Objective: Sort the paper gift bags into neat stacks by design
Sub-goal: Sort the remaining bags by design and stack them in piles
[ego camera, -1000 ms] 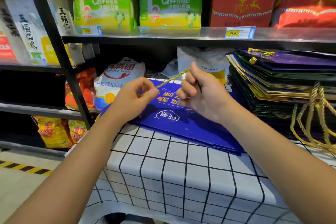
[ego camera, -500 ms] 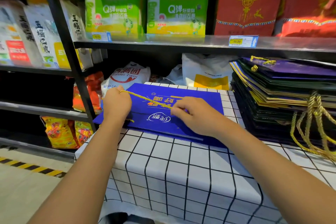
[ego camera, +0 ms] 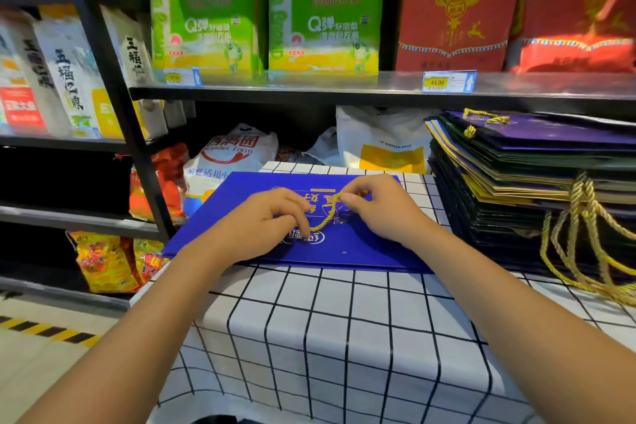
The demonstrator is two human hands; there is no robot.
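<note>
Blue gift bag (ego camera: pixel 358 244) flat beneath hands, left hand (ego camera: pixel 265 227) and right hand (ego camera: pixel 382 213) pinching gold cord (ego camera: pixel 327 218)

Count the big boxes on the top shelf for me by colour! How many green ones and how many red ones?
Green boxes: 2, one beside the other
Red boxes: 2, one and one cut off at the picture's edge
Total: 4

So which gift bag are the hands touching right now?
The flat royal-blue paper gift bag lying alone on the checked tablecloth. Both hands pinch its gold cord handle; the other bags sit untouched in the tall stack to the right.
</note>
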